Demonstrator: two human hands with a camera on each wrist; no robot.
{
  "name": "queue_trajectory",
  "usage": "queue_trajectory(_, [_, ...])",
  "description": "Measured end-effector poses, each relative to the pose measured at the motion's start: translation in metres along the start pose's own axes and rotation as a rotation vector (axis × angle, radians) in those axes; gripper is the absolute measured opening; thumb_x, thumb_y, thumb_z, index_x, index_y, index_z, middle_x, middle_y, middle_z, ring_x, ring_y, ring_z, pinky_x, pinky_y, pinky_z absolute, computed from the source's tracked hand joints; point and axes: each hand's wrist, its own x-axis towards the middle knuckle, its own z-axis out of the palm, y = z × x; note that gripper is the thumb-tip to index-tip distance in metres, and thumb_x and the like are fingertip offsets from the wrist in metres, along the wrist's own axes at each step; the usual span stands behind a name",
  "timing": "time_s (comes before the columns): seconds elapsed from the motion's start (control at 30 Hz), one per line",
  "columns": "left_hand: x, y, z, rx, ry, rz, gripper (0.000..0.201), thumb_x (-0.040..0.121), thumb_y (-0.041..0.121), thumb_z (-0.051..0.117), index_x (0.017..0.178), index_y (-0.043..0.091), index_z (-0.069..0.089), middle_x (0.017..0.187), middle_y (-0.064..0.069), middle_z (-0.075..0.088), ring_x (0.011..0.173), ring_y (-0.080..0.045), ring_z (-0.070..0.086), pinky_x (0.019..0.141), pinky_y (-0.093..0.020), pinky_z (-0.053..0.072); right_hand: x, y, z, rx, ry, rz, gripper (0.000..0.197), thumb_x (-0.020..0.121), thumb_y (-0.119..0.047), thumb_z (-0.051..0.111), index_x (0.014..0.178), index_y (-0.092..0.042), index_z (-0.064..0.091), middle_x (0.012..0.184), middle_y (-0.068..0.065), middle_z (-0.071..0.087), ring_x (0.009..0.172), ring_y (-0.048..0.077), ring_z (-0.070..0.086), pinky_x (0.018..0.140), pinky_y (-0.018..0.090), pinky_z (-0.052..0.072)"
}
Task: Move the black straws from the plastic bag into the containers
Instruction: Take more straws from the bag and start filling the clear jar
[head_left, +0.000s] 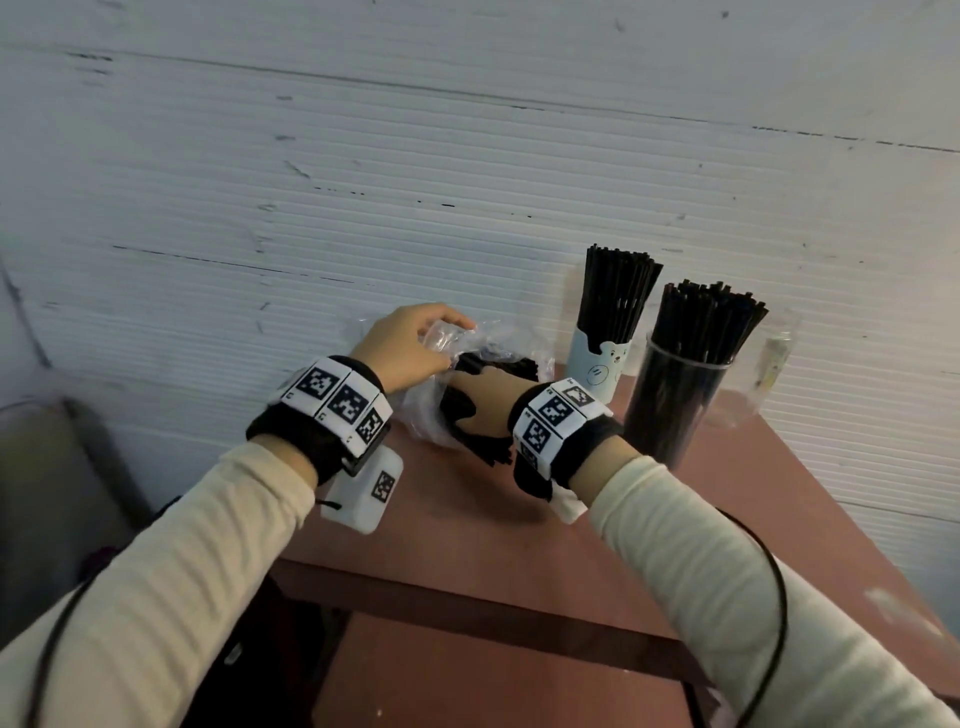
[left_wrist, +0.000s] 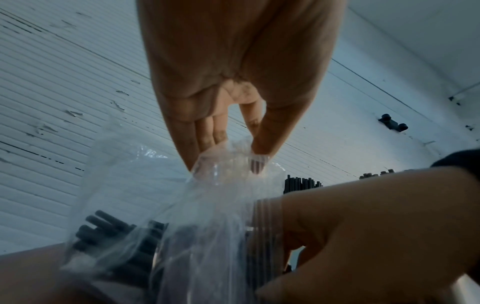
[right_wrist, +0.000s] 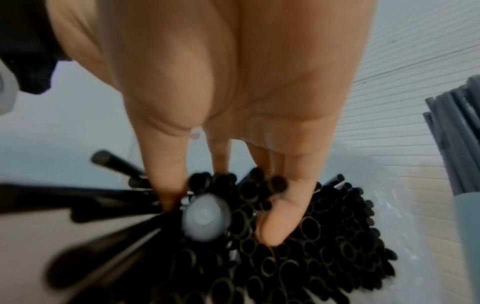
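A clear plastic bag (head_left: 498, 338) of black straws (head_left: 483, 447) lies on the brown table (head_left: 519, 551) by the wall. My left hand (head_left: 447, 338) pinches the bag's upper edge and holds it up; in the left wrist view its thumb and fingers (left_wrist: 259, 144) close on the crumpled plastic bag (left_wrist: 207, 205). My right hand (head_left: 472, 410) is inside the bag mouth. In the right wrist view my right hand (right_wrist: 221, 205) has thumb and fingers dug into the straw ends (right_wrist: 311, 246), curled round a bunch. A pale blue bear cup (head_left: 597, 369) and a clear cylinder (head_left: 670, 410) stand to the right, both packed with straws.
A white ribbed wall runs close behind the table. An empty-looking clear plastic container (head_left: 769, 364) stands behind the cylinder. A round grey object (right_wrist: 205, 218) sits among the straw ends. The table's front edge and a lower shelf are near me.
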Motion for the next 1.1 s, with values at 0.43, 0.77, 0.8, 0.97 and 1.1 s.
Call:
queue_trajectory(0.43, [0.004,-0.006,-0.001,-0.038,0.038,-0.035,0.045,0.08,0.001,0.069,0.114,0.03,0.063,0.127,0.007,0.058,0.12,-0.012,0.051,0.088,-0.025,0.041,-0.003,0.008,-0.011,0.098,0.009,-0.077,0.033,0.093,-0.017,0.055,0.126,-0.016,0.06,0.123,0.003,0.061,0.114,0.024,0.057,0.089,0.028,0.043])
queue_trajectory(0.77, [-0.002,-0.006,0.002,0.045,0.035,0.001,0.049,0.079,0.003,0.068,0.122,0.025,0.061,0.13,0.004,0.057,0.117,-0.016,0.054,0.09,-0.027,0.044,-0.038,0.049,-0.022,0.458,0.058,-0.082,0.036,0.083,-0.002,0.064,0.111,-0.024,0.07,0.092,-0.002,0.064,0.06,0.003,0.059,0.057,0.015,0.05])
queue_trajectory(0.8, [-0.003,-0.004,0.004,0.093,0.056,0.019,0.051,0.079,0.005,0.07,0.125,0.025,0.059,0.132,0.002,0.055,0.119,-0.017,0.052,0.09,-0.025,0.04,-0.046,0.053,-0.025,0.485,0.051,-0.08,0.036,0.083,0.0,0.064,0.11,-0.023,0.07,0.087,-0.001,0.066,0.054,0.002,0.059,0.055,0.016,0.051])
queue_trajectory(0.97, [-0.01,0.017,0.024,0.259,-0.006,0.326,0.074,0.069,0.02,0.079,0.136,0.019,0.047,0.142,0.0,0.042,0.133,-0.015,0.038,0.107,-0.022,0.028,-0.085,0.073,-0.039,0.508,0.03,-0.087,0.037,0.081,0.003,0.065,0.106,-0.024,0.072,0.081,0.002,0.068,0.058,0.017,0.061,0.056,0.024,0.055])
queue_trajectory(1.1, [-0.005,0.032,0.053,0.417,-0.199,0.408,0.082,0.062,0.041,0.082,0.134,0.026,0.044,0.132,0.008,0.049,0.121,-0.013,0.046,0.103,-0.034,0.04,-0.11,0.081,-0.05,0.48,0.012,-0.102,0.038,0.079,0.0,0.066,0.101,-0.031,0.072,0.083,0.003,0.067,0.055,0.013,0.06,0.055,0.022,0.05])
